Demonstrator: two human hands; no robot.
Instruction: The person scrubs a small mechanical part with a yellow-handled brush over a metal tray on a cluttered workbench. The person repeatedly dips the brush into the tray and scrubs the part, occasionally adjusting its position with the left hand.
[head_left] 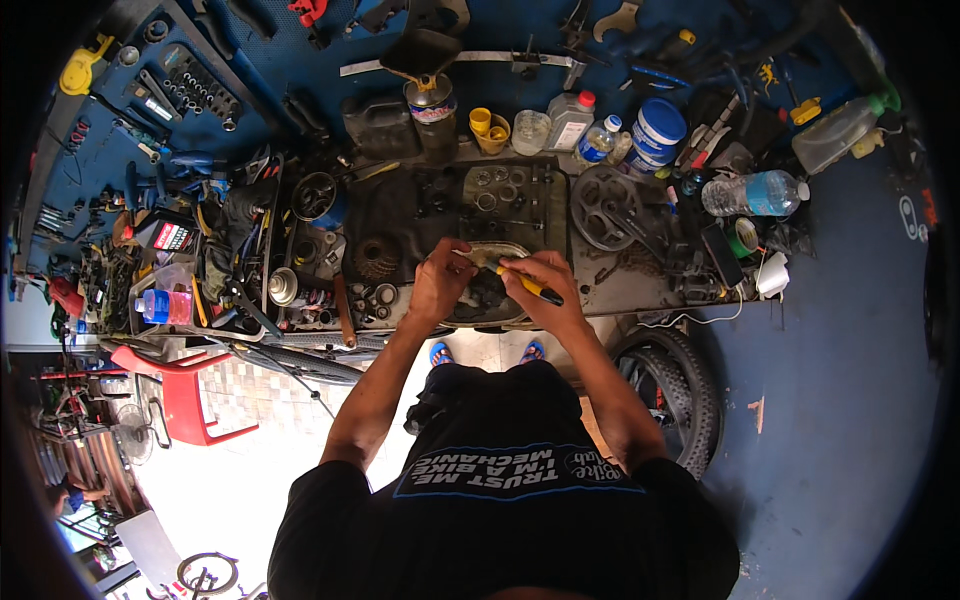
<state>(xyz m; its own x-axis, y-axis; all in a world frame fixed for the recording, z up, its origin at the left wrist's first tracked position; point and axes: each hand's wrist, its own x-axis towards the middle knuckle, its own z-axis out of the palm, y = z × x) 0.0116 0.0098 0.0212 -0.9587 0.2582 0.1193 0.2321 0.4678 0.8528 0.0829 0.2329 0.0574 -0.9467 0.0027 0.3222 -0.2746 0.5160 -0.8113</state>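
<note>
At the near edge of the workbench, both my hands meet over a shallow metal tray (512,248). In my right hand (550,278) is a tool with a yellow and black handle (543,292); its working end is too small to make out. My left hand (438,285) is closed in a pinch beside it, on something small that I cannot make out. Dark, greasy matter (487,292) lies in the tray between the hands. Left of my left hand sits a bicycle cassette (378,257), and beyond the tray several ring-shaped parts (487,200) rest on a dark mat.
A crankset (605,208) and a chain (650,260) lie to the right, near a water bottle (755,193). Bottles and a blue-white tub (655,135) line the back. Tools crowd the left; a wooden-handled tool (344,310) is near the edge. Tyres (690,390) stand below right.
</note>
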